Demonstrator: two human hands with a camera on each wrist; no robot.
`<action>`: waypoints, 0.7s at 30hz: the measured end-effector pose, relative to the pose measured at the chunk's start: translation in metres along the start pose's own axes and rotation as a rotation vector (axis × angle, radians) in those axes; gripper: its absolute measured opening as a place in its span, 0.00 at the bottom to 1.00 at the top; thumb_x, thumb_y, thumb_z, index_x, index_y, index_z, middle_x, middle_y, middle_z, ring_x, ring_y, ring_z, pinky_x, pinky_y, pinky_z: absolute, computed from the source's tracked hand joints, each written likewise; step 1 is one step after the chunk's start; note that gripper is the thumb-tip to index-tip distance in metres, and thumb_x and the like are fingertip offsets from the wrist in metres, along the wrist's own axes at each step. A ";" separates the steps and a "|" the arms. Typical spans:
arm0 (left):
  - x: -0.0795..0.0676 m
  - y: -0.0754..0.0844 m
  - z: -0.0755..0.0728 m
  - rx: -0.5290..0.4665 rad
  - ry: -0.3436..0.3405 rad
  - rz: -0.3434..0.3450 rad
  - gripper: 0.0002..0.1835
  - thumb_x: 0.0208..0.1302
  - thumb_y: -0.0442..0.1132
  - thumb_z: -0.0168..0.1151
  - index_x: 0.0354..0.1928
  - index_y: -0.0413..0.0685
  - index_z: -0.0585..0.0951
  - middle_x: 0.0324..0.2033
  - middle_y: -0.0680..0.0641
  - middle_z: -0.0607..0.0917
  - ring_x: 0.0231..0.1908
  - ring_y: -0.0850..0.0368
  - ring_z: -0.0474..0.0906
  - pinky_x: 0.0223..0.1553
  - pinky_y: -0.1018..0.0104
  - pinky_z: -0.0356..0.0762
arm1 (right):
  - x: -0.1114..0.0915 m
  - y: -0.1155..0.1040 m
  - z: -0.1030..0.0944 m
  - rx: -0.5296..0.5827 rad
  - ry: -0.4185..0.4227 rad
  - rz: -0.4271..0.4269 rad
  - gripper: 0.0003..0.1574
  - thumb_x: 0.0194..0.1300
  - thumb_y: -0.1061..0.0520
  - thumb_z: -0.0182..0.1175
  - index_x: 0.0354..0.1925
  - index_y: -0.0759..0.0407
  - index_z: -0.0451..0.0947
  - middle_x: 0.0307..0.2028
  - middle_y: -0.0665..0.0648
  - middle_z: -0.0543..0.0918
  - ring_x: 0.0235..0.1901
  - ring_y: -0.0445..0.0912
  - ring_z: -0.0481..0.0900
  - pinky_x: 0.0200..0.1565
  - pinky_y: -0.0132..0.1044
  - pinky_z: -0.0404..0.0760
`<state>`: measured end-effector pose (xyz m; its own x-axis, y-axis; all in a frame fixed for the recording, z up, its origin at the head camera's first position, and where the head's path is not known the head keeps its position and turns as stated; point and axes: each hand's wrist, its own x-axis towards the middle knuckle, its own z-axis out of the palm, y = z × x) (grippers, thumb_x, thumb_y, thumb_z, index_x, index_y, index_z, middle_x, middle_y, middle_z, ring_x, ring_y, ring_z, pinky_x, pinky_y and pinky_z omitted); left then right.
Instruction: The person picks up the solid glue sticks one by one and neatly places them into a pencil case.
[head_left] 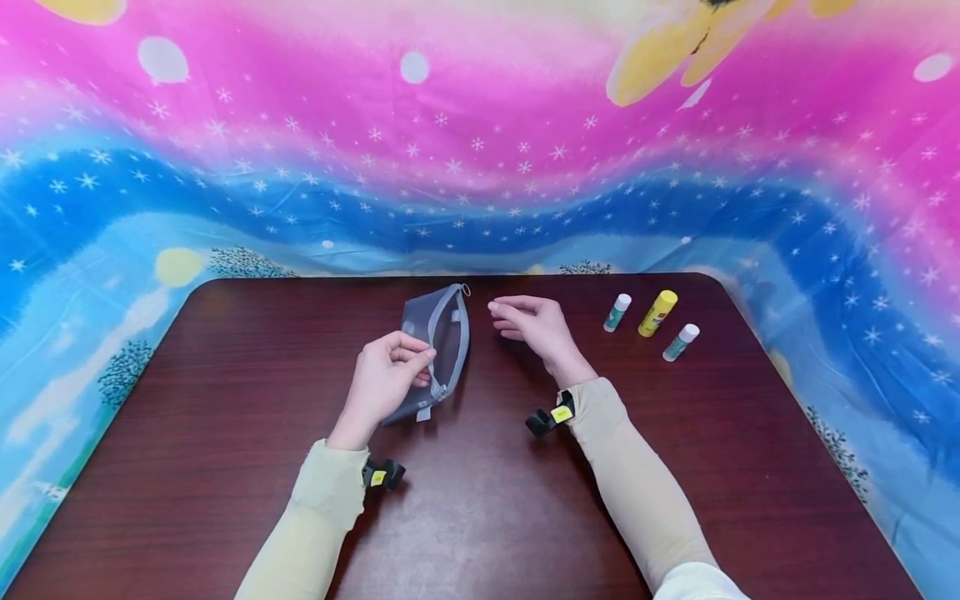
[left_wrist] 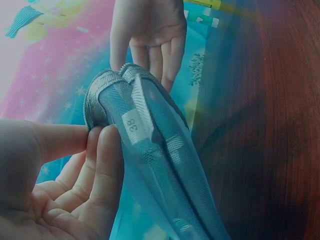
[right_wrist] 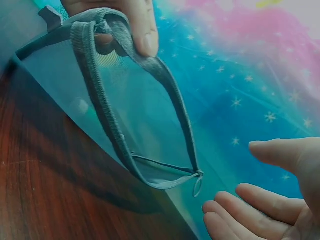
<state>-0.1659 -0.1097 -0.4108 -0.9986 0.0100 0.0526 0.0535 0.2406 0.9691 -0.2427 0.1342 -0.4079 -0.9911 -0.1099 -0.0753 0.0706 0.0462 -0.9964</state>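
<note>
A grey mesh zipper pouch (head_left: 420, 329) stands tilted on the table, its zipped mouth gaping toward the right. My left hand (head_left: 384, 375) pinches one edge of that mouth between thumb and fingers, near the end with the small fabric tab. In the left wrist view a white label (left_wrist: 131, 125) marked 38 shows inside the tab end. My right hand (head_left: 534, 327) hovers just right of the mouth, apart from it, with relaxed fingers and nothing in them. A zipper ring (right_wrist: 197, 186) hangs at the far end. Through the mesh a pale green-white patch (right_wrist: 85, 107) shows faintly.
Right of my right hand, a yellow glue stick (head_left: 657, 313) stands between two smaller white-capped ones, the left glue stick (head_left: 617, 312) and the right glue stick (head_left: 680, 342). The dark wooden table (head_left: 225, 400) ends at a colourful patterned cloth (head_left: 480, 167) behind.
</note>
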 end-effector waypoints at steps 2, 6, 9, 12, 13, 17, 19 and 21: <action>0.000 0.000 0.000 -0.003 0.000 0.000 0.07 0.66 0.32 0.70 0.42 0.38 0.83 0.27 0.42 0.87 0.26 0.50 0.87 0.33 0.63 0.87 | -0.002 -0.002 -0.002 0.002 0.004 -0.007 0.23 0.67 0.51 0.71 0.55 0.64 0.84 0.50 0.62 0.86 0.52 0.63 0.83 0.49 0.41 0.85; 0.000 0.000 0.000 -0.006 0.004 0.002 0.07 0.66 0.33 0.70 0.42 0.38 0.84 0.27 0.42 0.87 0.25 0.49 0.87 0.32 0.63 0.87 | -0.004 -0.005 -0.007 -0.004 0.016 -0.023 0.27 0.67 0.50 0.70 0.57 0.65 0.82 0.52 0.60 0.85 0.53 0.62 0.83 0.52 0.41 0.84; 0.000 0.000 0.000 -0.005 0.006 0.002 0.07 0.66 0.33 0.70 0.42 0.38 0.84 0.27 0.42 0.87 0.25 0.49 0.87 0.32 0.63 0.87 | -0.004 -0.007 -0.010 -0.018 0.035 -0.038 0.28 0.67 0.49 0.70 0.58 0.65 0.82 0.54 0.59 0.84 0.53 0.59 0.83 0.53 0.41 0.83; 0.000 0.000 0.000 0.000 0.006 0.000 0.07 0.66 0.33 0.70 0.42 0.38 0.84 0.28 0.43 0.87 0.25 0.50 0.87 0.32 0.63 0.87 | -0.006 -0.010 -0.013 -0.028 0.058 -0.056 0.27 0.67 0.50 0.70 0.58 0.65 0.82 0.54 0.59 0.84 0.53 0.58 0.83 0.54 0.41 0.83; 0.000 0.000 0.000 -0.001 0.006 0.000 0.07 0.66 0.33 0.70 0.42 0.38 0.84 0.28 0.42 0.87 0.25 0.50 0.87 0.32 0.63 0.87 | -0.007 -0.010 -0.015 -0.025 0.064 -0.063 0.27 0.67 0.50 0.70 0.57 0.65 0.82 0.54 0.60 0.84 0.54 0.58 0.83 0.54 0.42 0.83; 0.000 -0.001 0.000 -0.003 0.007 -0.001 0.07 0.66 0.33 0.70 0.42 0.38 0.84 0.28 0.42 0.87 0.25 0.50 0.87 0.32 0.63 0.87 | -0.009 -0.013 -0.019 -0.023 0.085 -0.079 0.26 0.67 0.50 0.70 0.57 0.64 0.82 0.53 0.60 0.85 0.53 0.56 0.84 0.55 0.43 0.82; 0.000 -0.001 0.000 -0.003 0.008 -0.003 0.07 0.66 0.33 0.70 0.42 0.38 0.84 0.28 0.42 0.87 0.25 0.50 0.87 0.32 0.63 0.87 | -0.010 -0.015 -0.022 -0.025 0.091 -0.085 0.26 0.68 0.50 0.70 0.58 0.64 0.82 0.53 0.60 0.85 0.53 0.54 0.84 0.55 0.43 0.82; 0.000 -0.001 0.000 -0.002 0.007 -0.005 0.07 0.66 0.33 0.70 0.42 0.38 0.84 0.28 0.42 0.88 0.25 0.50 0.87 0.33 0.63 0.87 | -0.011 -0.016 -0.024 -0.028 0.093 -0.089 0.27 0.67 0.50 0.70 0.59 0.63 0.82 0.53 0.60 0.85 0.53 0.53 0.84 0.56 0.43 0.82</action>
<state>-0.1660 -0.1099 -0.4115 -0.9988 0.0018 0.0495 0.0485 0.2386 0.9699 -0.2359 0.1588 -0.3902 -0.9996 -0.0227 0.0189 -0.0204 0.0677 -0.9975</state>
